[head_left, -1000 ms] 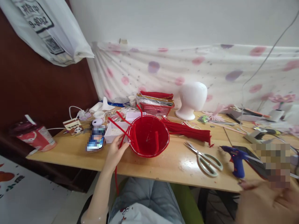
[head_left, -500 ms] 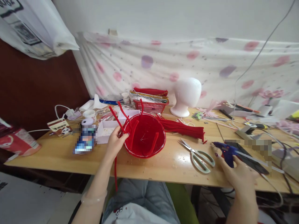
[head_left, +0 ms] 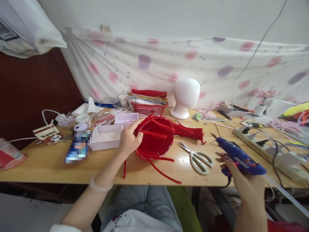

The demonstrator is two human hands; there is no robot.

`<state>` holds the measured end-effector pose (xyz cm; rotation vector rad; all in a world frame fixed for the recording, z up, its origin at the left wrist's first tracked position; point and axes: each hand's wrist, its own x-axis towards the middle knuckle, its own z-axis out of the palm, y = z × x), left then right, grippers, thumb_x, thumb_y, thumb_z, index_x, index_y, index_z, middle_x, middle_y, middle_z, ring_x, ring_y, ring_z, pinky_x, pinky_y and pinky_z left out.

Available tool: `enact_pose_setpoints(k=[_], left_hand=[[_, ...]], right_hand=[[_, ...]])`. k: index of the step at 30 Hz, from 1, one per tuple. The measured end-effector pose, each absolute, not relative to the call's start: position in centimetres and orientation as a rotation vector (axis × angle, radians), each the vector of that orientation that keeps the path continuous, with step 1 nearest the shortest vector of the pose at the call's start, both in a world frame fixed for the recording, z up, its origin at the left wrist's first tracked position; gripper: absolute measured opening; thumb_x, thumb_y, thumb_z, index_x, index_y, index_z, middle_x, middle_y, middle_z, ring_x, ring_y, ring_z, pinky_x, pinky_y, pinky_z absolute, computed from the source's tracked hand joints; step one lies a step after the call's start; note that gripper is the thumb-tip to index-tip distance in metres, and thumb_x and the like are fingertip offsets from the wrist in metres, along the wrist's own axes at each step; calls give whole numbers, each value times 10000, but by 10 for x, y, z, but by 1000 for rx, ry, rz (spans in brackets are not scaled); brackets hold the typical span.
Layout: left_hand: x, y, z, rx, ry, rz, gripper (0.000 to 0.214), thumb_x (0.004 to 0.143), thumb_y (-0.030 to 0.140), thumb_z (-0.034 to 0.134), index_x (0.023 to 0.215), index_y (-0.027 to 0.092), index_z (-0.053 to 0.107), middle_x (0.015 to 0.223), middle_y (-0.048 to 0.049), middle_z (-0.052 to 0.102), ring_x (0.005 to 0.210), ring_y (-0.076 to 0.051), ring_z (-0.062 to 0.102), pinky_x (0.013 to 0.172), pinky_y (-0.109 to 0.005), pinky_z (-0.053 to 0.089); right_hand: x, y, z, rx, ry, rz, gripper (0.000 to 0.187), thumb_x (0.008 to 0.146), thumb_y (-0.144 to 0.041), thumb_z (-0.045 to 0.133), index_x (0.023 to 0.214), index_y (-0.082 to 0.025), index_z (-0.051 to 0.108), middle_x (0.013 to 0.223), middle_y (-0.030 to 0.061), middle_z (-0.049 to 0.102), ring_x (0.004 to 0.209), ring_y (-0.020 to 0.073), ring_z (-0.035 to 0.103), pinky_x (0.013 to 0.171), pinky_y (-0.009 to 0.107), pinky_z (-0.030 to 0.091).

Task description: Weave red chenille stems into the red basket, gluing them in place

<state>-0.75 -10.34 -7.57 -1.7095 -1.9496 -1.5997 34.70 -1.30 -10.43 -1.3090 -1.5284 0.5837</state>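
Note:
My left hand [head_left: 130,139] grips the left rim of a red fuzzy bowl-shaped piece [head_left: 154,146], its hollow side tilted to the right and toward me. Loose red pipe cleaners [head_left: 166,171] stick out from its edge and cross its inside. In my right hand [head_left: 243,183] is a blue glue gun [head_left: 238,156], raised over the table's right side, nozzle pointing left, a long clear glue stick [head_left: 287,195] trailing from its back. Scissors [head_left: 199,162] with pale green handles lie between the two hands. Behind the bowl rests a bundle of red pipe cleaners [head_left: 194,133].
A white foam head [head_left: 185,96] and a red basket [head_left: 148,109] of craft stems stand at the back. Left are white boxes [head_left: 106,141] and a phone [head_left: 78,148]. A power strip [head_left: 263,148] with cables lies right; the table's front edge [head_left: 149,185] is near my lap.
The glue gun, resting low on the table before, is now lifted in my right hand. My left hand has turned the bowl, so its loose pipe cleaners hang toward the front right.

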Motion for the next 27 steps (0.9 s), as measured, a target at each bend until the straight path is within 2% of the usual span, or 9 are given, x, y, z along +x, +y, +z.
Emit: enact_pose_setpoints(k=[1,4,8,12,15,18,22,27], left_hand=[[-9,-97,-76,-1753,-1936,-1579,520,762,107,472,1252,165,636,1236,-49,695,1130,-210,648,1029,-327,486],[-14,-83,-78,-1873,-1933,-1548,535,756,102,462,1266,131,621,1274,-69,674,1188,-211,619,1064,-332,465],[-25,-82,-74,-1981,-1947,-1496,500,731,109,495,1206,137,650,1200,-63,708,1113,-212,655,1011,-338,502],[-34,-79,-59,-2111,-1918,-1406,541,676,134,593,1215,138,647,1281,-85,663,1186,-243,613,1065,-365,454],[-33,-69,-49,-2198,-1884,-1371,611,672,174,654,1279,130,603,1310,-112,642,1192,-260,609,1048,-378,460],[-30,-57,-44,-2318,-1816,-1369,608,694,195,662,1296,171,583,1307,-87,648,1175,-242,623,1029,-357,468],[-30,-43,-44,-2553,-1726,-1326,569,687,198,663,1251,202,586,1250,-55,682,1106,-225,665,973,-330,508],[-41,-30,-40,-2818,-1670,-1140,602,770,206,551,1372,235,540,1398,-44,590,1280,-227,562,1124,-365,392]], right_hand=[[340,-24,-101,-1289,-1535,704,335,740,-521,687,851,-206,700,746,68,718,590,209,630,528,327,519],[311,-46,-93,-1187,-1636,838,282,708,-491,722,769,-221,668,595,13,648,495,175,569,442,282,454],[269,-49,-88,-1015,-1914,885,257,754,-470,697,775,-218,650,655,32,690,567,203,628,475,291,469],[240,-37,-83,-982,-2036,919,296,792,-496,664,870,-211,677,666,24,696,581,196,630,503,286,475],[225,-28,-83,-1009,-2037,982,376,819,-559,615,946,-215,697,739,33,726,631,201,648,527,287,488],[211,-21,-87,-1038,-2026,1095,479,843,-652,536,848,-199,691,795,56,743,675,201,662,599,302,519],[191,-15,-95,-1030,-1997,1177,561,848,-711,481,726,-186,635,735,69,724,657,192,657,618,298,523],[175,-11,-102,-1069,-1990,1157,564,868,-696,466,722,-180,644,705,57,718,665,195,667,644,304,522]])
